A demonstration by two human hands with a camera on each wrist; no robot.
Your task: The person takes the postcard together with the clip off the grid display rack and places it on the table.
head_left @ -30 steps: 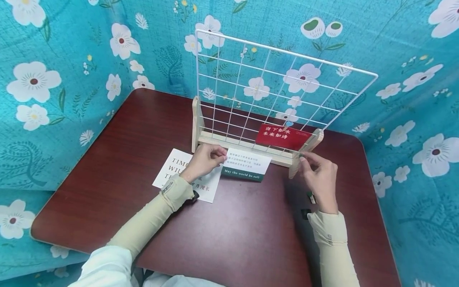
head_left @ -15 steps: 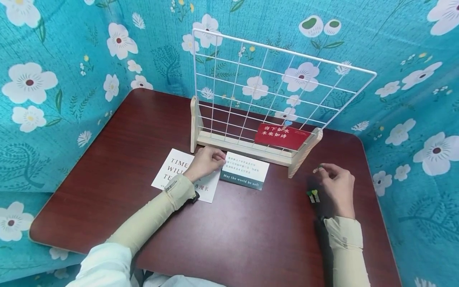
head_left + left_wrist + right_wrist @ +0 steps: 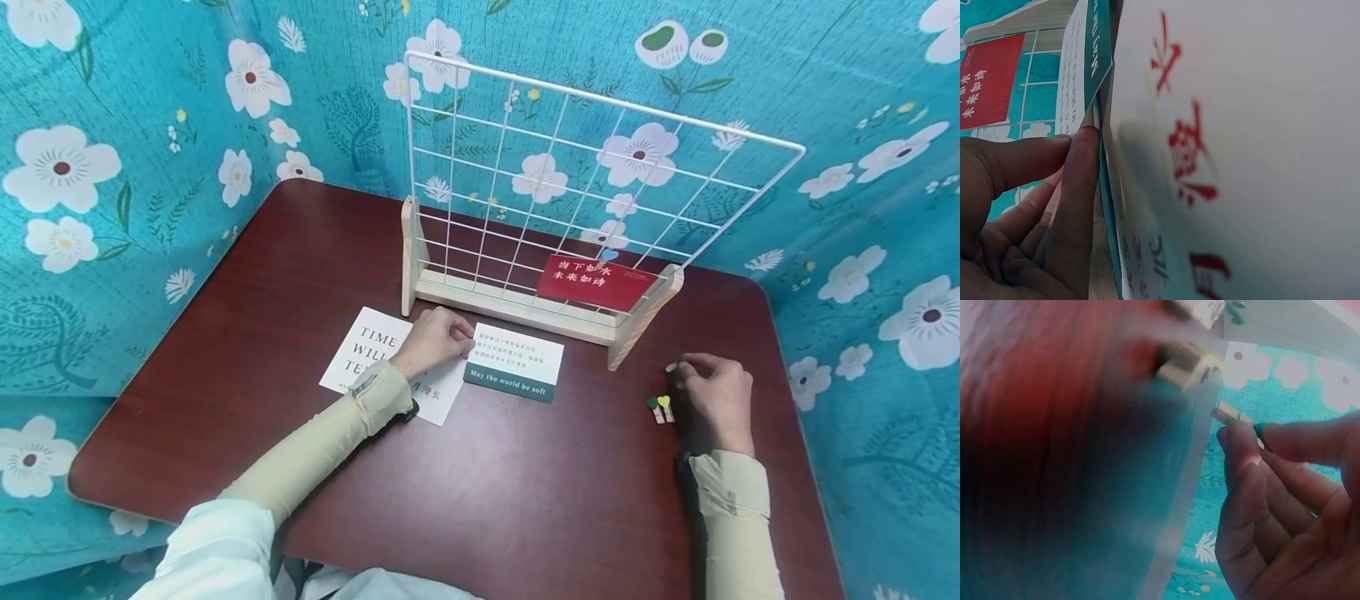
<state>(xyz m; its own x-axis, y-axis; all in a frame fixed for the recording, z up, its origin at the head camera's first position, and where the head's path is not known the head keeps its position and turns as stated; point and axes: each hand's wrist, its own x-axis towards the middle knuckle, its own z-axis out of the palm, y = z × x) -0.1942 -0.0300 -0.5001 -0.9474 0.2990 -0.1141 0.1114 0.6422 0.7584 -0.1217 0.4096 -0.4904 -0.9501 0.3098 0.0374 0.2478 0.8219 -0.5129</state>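
My left hand (image 3: 437,340) pinches the left edge of a white and green card (image 3: 517,350) between thumb and index finger; the left wrist view shows that grip on the card (image 3: 1075,75) closely. Under that hand lies a larger white card (image 3: 375,354) with printed lettering, partly covered. At the right, my right hand (image 3: 716,392) pinches a small wooden clothespin (image 3: 1232,414) with a green piece on it, between thumb and index finger. Beside this hand two more clothespins (image 3: 662,410) lie on the table, one with a dark green heart and one with a yellow-green heart.
A white wire grid (image 3: 555,175) stands in a wooden base (image 3: 517,308) behind the cards. On its lower right hangs a red card (image 3: 596,282), held by a clothespin with a blue heart (image 3: 610,254). Floral cloth (image 3: 150,275) surrounds the dark table (image 3: 465,492).
My right hand has moved right and toward me, away from the base's right foot, carrying the clothespin. The white and green card has lowered toward the table, still pinched by my left hand.
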